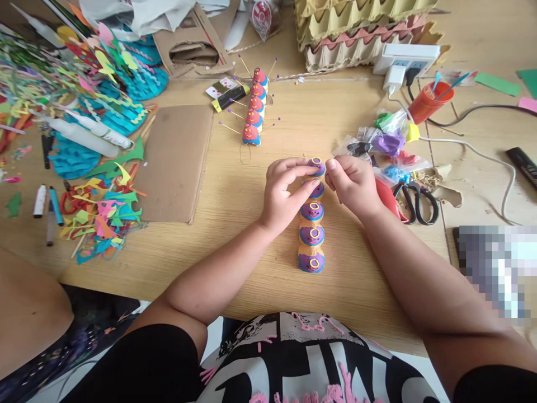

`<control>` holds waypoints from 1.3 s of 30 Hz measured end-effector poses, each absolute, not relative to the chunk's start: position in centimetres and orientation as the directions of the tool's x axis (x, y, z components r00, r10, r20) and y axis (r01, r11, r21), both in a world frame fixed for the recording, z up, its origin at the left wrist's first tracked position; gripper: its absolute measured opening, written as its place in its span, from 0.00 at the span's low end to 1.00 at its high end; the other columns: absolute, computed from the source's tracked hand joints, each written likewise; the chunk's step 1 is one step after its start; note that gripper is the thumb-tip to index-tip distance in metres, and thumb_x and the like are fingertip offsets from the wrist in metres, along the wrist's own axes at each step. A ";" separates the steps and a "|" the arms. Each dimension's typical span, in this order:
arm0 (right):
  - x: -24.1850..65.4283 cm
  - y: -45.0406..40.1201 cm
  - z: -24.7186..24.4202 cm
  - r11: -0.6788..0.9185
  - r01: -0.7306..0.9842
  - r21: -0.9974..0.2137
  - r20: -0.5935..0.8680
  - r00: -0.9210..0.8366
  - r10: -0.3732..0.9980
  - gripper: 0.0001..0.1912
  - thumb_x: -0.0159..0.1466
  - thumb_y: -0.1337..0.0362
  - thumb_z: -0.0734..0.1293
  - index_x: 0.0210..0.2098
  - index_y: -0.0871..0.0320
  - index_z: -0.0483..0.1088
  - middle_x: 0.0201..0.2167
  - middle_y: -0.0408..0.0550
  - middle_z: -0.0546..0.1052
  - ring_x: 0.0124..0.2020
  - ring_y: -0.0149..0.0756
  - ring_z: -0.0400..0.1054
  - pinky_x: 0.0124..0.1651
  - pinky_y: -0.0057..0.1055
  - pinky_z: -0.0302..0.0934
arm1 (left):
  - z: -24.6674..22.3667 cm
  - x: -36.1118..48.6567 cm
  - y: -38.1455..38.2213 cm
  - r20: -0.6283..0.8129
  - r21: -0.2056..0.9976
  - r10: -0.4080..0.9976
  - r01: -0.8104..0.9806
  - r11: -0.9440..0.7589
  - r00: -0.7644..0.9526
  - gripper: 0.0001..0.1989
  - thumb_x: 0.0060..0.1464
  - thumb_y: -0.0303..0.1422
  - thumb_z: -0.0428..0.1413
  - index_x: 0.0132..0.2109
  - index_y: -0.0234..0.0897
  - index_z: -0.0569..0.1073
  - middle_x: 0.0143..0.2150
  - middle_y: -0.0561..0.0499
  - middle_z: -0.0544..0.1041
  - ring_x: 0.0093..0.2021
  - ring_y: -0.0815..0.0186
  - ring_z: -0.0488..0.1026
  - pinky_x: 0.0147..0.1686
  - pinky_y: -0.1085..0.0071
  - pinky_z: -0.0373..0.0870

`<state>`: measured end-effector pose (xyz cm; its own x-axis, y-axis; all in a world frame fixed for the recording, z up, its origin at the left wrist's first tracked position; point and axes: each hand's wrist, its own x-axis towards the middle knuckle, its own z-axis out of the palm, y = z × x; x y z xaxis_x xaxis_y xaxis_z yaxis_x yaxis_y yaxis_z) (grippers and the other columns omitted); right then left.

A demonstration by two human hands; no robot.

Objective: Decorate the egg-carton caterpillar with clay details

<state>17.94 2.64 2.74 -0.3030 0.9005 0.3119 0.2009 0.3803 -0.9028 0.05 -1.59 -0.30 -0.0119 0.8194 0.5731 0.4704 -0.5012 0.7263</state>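
A strip of purple and blue painted egg-carton cups (311,236) with yellow rings and small faces lies lengthwise in front of me. My left hand (286,190) is wrapped round its far end, thumb and fingers on the top cups. Just right of that end, my right hand (350,182) is closed in a pinch; whatever its fingertips hold is too small to name. Farther off to the left stands a similar strip in red and blue (254,115), with purple-tipped sticks out of its sides.
Cardboard (178,162) and paper scraps (107,215) lie left. Bagged clay (388,143), black-handled scissors (419,202), an orange cup (431,102) and a power strip (409,56) are right. Egg trays (356,33) stand behind. Another person's bare limb (31,313) shows at the left edge.
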 end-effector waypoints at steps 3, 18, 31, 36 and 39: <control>17.8 2.4 2.8 0.409 0.216 -0.887 0.325 -0.338 0.883 0.36 0.66 0.30 0.63 0.20 0.54 0.61 0.17 0.41 0.62 0.22 0.29 0.53 0.26 0.33 0.48 | -0.3 0.1 -1.6 0.577 0.712 0.817 0.492 -0.501 -0.002 0.14 0.66 0.48 0.62 0.49 0.47 0.83 0.54 0.48 0.82 0.61 0.57 0.76 0.67 0.56 0.69; 17.5 2.3 2.8 0.382 0.107 -0.918 0.302 -0.434 0.849 0.31 0.66 0.33 0.68 0.25 0.55 0.69 0.21 0.42 0.70 0.25 0.30 0.62 0.29 0.31 0.56 | -0.4 0.1 -1.6 0.624 0.702 0.780 0.470 -0.535 -0.046 0.11 0.67 0.45 0.61 0.43 0.45 0.83 0.49 0.49 0.83 0.56 0.61 0.78 0.63 0.58 0.73; 17.5 3.3 2.2 0.085 -0.149 -0.985 0.121 -0.253 0.960 0.23 0.64 0.41 0.75 0.32 0.52 0.67 0.24 0.40 0.73 0.21 0.28 0.59 0.24 0.29 0.54 | -1.1 0.2 -1.3 0.587 0.788 0.792 0.341 -0.512 -0.166 0.10 0.67 0.43 0.62 0.42 0.43 0.82 0.46 0.48 0.83 0.53 0.62 0.79 0.61 0.60 0.73; 18.2 4.5 2.3 -0.078 -0.270 -0.960 -0.030 -0.177 0.984 0.17 0.66 0.48 0.71 0.34 0.51 0.63 0.27 0.40 0.74 0.22 0.27 0.60 0.21 0.27 0.49 | -1.8 0.2 -0.9 0.532 0.840 0.815 0.264 -0.475 -0.230 0.11 0.65 0.45 0.63 0.42 0.43 0.83 0.46 0.48 0.84 0.53 0.62 0.79 0.61 0.61 0.73; 18.2 4.4 2.7 -0.116 -0.258 -0.959 -0.070 -0.181 0.981 0.15 0.65 0.51 0.70 0.32 0.52 0.63 0.26 0.39 0.71 0.21 0.26 0.57 0.20 0.27 0.46 | -2.0 0.2 -0.8 0.501 0.863 0.831 0.214 -0.458 -0.241 0.11 0.65 0.46 0.64 0.43 0.44 0.83 0.46 0.48 0.84 0.53 0.62 0.80 0.61 0.61 0.73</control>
<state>18.17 4.39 2.70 -0.1807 0.9810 -0.0702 -0.2577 -0.1161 -0.9592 0.22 -0.76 -1.97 -0.2408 0.8312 0.5012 0.2145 -0.4580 0.8627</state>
